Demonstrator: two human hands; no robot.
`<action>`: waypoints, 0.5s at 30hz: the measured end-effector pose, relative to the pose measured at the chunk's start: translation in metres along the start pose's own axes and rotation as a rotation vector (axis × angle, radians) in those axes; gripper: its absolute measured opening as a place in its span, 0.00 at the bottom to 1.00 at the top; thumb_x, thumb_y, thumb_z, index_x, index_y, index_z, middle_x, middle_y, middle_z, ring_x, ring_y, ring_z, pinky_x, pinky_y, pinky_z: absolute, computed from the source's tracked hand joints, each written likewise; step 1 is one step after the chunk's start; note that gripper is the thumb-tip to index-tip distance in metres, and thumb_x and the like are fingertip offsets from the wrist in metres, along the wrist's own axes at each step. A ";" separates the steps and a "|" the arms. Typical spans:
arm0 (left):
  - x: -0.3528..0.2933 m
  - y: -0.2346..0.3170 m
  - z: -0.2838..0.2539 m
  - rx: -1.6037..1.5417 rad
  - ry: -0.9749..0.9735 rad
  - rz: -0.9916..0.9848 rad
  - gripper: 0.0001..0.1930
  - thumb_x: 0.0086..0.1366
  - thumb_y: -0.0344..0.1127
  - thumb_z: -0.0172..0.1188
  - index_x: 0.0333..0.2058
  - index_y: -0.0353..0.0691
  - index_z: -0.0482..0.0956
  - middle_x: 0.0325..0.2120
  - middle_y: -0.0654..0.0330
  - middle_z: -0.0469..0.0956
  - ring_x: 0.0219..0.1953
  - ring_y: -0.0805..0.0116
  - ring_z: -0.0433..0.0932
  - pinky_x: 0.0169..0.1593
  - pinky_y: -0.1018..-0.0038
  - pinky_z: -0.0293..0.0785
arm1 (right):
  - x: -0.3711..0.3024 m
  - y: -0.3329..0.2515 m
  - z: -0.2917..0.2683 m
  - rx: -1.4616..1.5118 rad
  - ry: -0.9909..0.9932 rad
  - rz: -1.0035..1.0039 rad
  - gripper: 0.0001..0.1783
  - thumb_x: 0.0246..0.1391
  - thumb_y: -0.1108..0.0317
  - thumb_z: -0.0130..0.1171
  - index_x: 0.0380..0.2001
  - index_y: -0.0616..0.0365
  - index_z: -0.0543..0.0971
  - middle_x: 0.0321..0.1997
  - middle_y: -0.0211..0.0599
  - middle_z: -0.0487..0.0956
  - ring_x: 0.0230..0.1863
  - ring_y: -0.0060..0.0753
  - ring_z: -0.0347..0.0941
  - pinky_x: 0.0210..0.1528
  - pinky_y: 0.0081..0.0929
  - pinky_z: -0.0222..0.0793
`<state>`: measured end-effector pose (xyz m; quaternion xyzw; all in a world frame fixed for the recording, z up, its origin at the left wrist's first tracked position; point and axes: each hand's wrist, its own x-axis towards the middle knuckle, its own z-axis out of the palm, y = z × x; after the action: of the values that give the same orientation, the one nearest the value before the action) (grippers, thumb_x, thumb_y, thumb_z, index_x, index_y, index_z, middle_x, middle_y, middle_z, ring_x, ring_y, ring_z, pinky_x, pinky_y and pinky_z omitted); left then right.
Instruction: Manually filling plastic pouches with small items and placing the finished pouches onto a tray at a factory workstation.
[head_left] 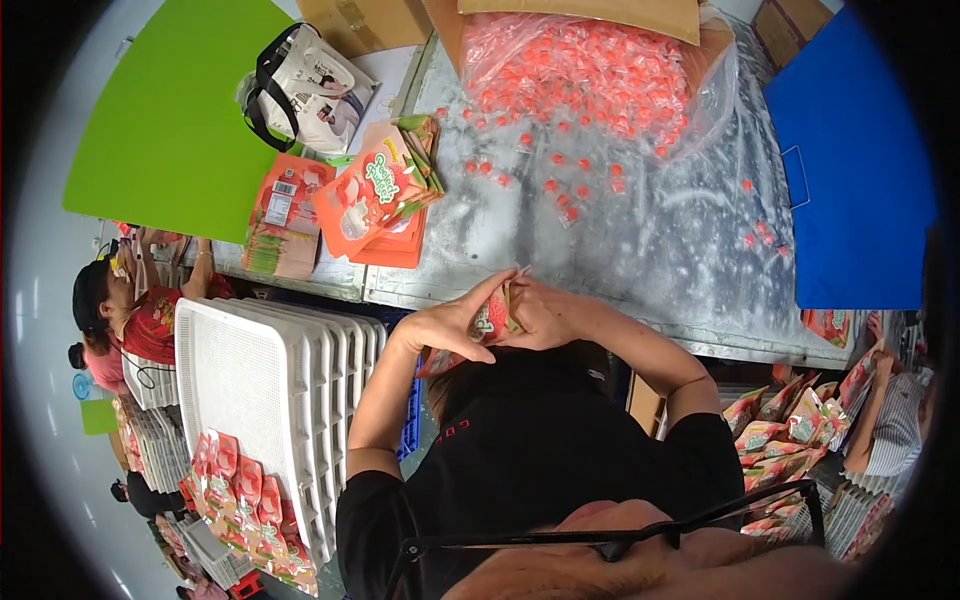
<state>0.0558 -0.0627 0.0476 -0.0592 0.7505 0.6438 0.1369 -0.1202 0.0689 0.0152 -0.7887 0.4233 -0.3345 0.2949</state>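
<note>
Close to my body, at the near edge of the metal table, both hands hold one red and green pouch (492,316). My left hand (447,326) spans it with thumb and fingers on either side. My right hand (545,314) is closed on its other side, with the fingertips partly hidden. Past my hands on the table lie a stack of flat red pouches (375,195) and a second pile of them turned back side up (287,215). Small red wrapped pieces (570,190) are scattered to the right of these.
A cardboard box (590,12) spills a clear bag of red wrapped pieces (590,75). White stacked trays (235,370) stand at my left, with filled pouches (245,500) on top. Green (170,110) and blue (850,160) panels flank the table. A tote bag (315,90) sits behind; other people work at both sides.
</note>
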 end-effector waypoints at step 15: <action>-0.023 -0.029 0.019 -0.398 0.513 0.017 0.47 0.43 0.22 0.54 0.68 0.39 0.55 0.59 0.59 0.66 0.63 0.68 0.62 0.67 0.73 0.52 | -0.017 0.117 -0.053 -0.283 0.755 0.302 0.15 0.59 0.70 0.54 0.48 0.54 0.79 0.58 0.40 0.76 0.63 0.50 0.67 0.68 0.42 0.57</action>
<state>0.0877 -0.0509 0.0237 -0.2387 0.6204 0.7432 -0.0763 -0.2237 0.0194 -0.0457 -0.5727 0.6539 -0.4914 0.0537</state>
